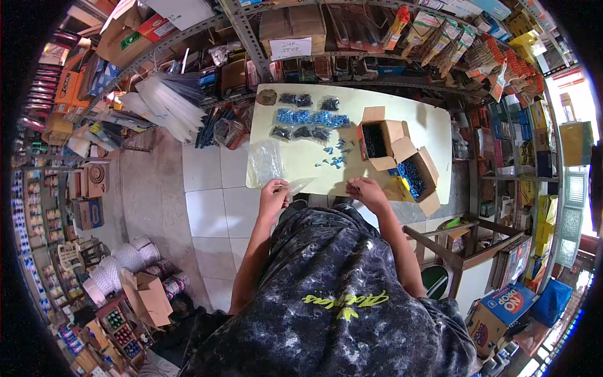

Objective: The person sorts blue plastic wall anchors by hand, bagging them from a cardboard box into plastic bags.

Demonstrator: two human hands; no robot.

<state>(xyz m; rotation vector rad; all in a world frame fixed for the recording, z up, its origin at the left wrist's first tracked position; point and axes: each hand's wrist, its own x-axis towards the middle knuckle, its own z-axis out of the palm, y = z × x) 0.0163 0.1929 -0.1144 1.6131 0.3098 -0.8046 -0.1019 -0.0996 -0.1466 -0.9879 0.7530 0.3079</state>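
Note:
My left hand (pixel 274 196) is at the table's front edge, its fingers closed on a clear plastic bag (pixel 303 185) that sticks out to the right. To the right, my right hand (pixel 367 190) hovers by the same edge with its fingers pinched; whatever they hold is too small to make out. Several loose small blue pieces (pixel 335 159), perhaps wall plugs, lie ahead between the hands. Behind them are rows of filled bags, some with blue pieces (pixel 312 117), others with dark pieces (pixel 302 132). Flat empty clear bags (pixel 266 161) lie beyond my left hand.
On the table's right side stand an open carton of dark pieces (pixel 375 139) and an open carton of blue pieces (pixel 412 178). A brown round object (pixel 266 97) sits at the far left corner. Loaded shelves surround the pale table (pixel 433 125); a wooden frame (pixel 461 251) stands right.

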